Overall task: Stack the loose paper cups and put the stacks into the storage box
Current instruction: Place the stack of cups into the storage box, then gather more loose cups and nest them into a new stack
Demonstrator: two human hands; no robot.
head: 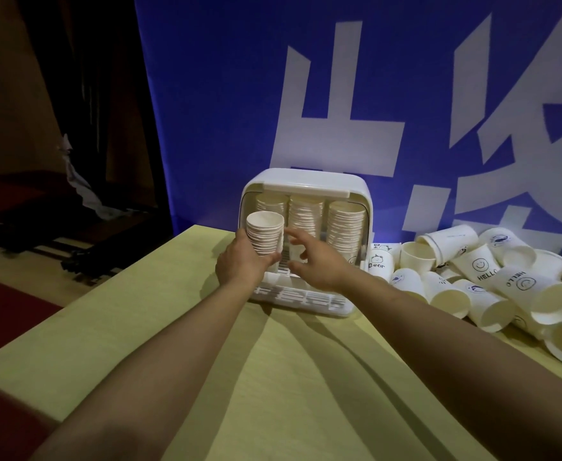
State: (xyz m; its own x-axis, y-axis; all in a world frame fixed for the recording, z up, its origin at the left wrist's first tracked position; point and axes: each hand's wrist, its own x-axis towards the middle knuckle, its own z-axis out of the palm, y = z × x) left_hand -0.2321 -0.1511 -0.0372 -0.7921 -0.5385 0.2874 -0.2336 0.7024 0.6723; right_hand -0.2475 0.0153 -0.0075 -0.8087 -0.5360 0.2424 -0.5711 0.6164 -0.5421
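A white storage box (pixel 309 179) stands open at the back of the table, with three stacks of paper cups (pixel 344 227) inside it. My left hand (pixel 239 261) grips a tall stack of white cups (pixel 265 232) near its base, at the left front of the box's opening. My right hand (pixel 316 261) hovers just right of that stack with fingers spread and relaxed, holding nothing. A heap of loose paper cups (pixel 492 281), some printed "HELLO" and "Bear", lies to the right of the box.
The yellow-green table (pixel 273 377) runs from the box toward me. A blue banner (pixel 223 94) with white characters hangs behind the box. Dark floor and furniture lie off the table's left edge.
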